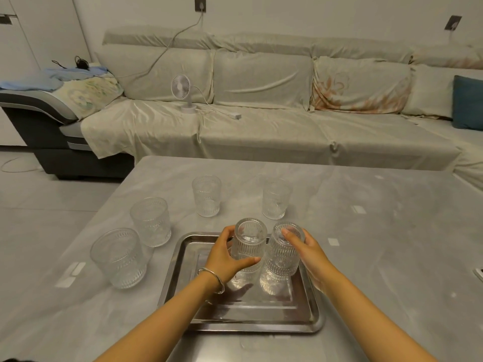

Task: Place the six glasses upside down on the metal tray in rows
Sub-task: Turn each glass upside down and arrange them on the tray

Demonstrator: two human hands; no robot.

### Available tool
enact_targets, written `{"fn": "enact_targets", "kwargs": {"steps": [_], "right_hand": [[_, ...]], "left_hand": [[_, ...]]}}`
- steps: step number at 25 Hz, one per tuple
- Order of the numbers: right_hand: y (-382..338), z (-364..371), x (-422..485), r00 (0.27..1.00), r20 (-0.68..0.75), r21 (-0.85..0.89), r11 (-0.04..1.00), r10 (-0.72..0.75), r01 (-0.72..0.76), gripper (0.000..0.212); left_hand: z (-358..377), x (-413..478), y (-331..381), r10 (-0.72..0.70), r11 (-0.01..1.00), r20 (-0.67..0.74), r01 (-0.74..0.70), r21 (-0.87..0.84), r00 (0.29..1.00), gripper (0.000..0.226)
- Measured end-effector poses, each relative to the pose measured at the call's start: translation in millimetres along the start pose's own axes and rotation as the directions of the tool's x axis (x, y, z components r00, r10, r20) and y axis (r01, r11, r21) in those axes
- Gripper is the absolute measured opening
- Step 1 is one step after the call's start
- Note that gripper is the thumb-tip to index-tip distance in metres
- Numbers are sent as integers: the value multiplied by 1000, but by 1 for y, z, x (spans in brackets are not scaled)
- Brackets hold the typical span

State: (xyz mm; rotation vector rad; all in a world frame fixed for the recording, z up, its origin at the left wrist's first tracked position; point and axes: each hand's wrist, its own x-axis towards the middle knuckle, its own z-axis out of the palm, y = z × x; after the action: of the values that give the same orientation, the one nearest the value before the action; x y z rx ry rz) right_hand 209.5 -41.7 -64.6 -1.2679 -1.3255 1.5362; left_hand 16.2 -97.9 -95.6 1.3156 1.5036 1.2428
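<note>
Both hands are busy over the metal tray (183,257); the left hand (224,257) wraps one inverted glass (249,244), the right hand (309,249) cups a second inverted glass (283,254) just beside it; ribbed walls give grip, but thick glass looks heavy and breakable, so hold mid-body; four upright glasses (206,195) wait on the surface (379,231)

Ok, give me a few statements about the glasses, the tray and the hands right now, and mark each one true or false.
1. Each hand grips one inverted glass over the metal tray: left hand on the left glass, right hand on the right glass. True.
2. Four glasses stand upright on the table. True.
3. All six glasses are on the tray. False: only two.
4. The fan stands on the table. False: it is on the sofa.
</note>
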Motion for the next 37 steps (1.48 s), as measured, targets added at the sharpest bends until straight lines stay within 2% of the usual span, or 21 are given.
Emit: {"fn": "enact_targets", "kwargs": {"steps": [12, 17, 19, 22, 24, 26, 28, 32, 37], "right_hand": [[2, 1, 1, 1000, -18, 13, 1000, 10, -9, 39], [1, -2, 4, 1000, -16, 16, 1000, 22, -21, 37], [-5, -8, 11, 999, -19, 51, 998, 48, -46, 36], [-19, -19, 32, 997, -72, 127, 992, 20, -11, 25], [-28, -28, 51, 997, -83, 143, 990, 0, 12, 25], [-34, -35, 72, 998, -63, 174, 985, 31, -20, 38], [-37, -40, 91, 993, -38, 230, 968, 112, -100, 51], [-34, -43, 114, 962, 57, 395, 878, 269, -269, 53], [-19, -45, 121, 939, 124, 442, 829, 321, -342, 56]], "left_hand": [[-3, 4, -6, -27, 999, 65, 25, 37, 997, 78], [-16, 6, 6, -36, 999, 126, 41, -32, 991, 86], [-30, 15, 22, -16, 998, 176, 25, -49, 984, 81], [-46, 47, 51, 25, 992, 95, -13, -129, 995, 62], [-45, 75, 65, 43, 999, 101, -42, -12, 994, 66], [-35, 100, 71, 29, 990, 136, -47, 136, 990, 72], [-20, 123, 71, -14, 981, 150, -15, 191, 989, 75], [11, 157, 61, -119, 977, 201, 79, 199, 972, 84], [38, 180, 54, -70, 979, 209, 26, 203, 975, 84]]}}
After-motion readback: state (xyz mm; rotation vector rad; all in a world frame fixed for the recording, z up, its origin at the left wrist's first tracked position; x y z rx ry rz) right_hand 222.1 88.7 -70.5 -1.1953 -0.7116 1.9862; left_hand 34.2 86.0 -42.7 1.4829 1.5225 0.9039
